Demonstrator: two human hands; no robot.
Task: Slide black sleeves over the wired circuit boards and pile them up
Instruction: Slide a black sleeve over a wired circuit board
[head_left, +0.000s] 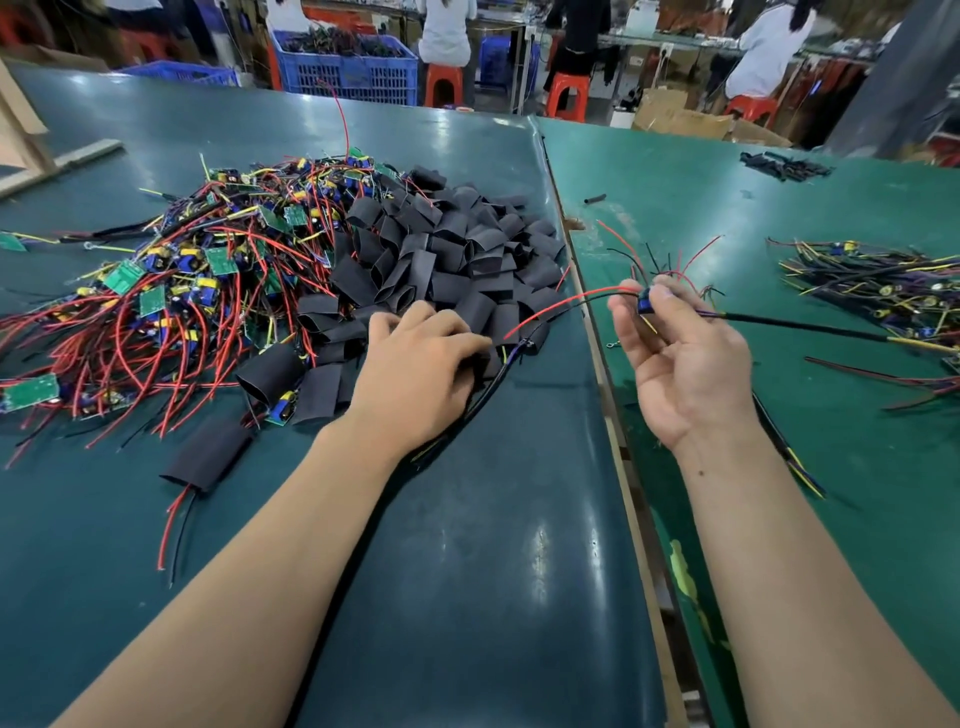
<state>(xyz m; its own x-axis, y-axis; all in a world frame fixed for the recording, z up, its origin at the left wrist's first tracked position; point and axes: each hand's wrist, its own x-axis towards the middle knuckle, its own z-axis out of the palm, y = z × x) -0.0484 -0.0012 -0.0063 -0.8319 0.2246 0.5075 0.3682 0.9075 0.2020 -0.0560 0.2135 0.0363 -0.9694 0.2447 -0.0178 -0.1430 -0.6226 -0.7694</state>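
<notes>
A heap of flat black sleeves (447, 249) lies in the middle of the dark green table (467, 571). Left of it sprawls a tangle of bare green circuit boards with red, black and yellow wires (182, 291). My left hand (421, 364) rests palm down on the near edge of the sleeve heap, fingers curled over sleeves and a black cable. My right hand (680, 358) is raised, palm up, and pinches a small blue-and-black wired board (645, 301) between thumb and fingertips; its red and black leads arc left and a black cable trails right.
A sleeved board (208, 454) lies alone at the near left. A second pile of wired boards (872, 291) sits on the right-hand table. A wooden strip (613, 395) divides the two tables. Blue crates, red stools and seated people fill the background.
</notes>
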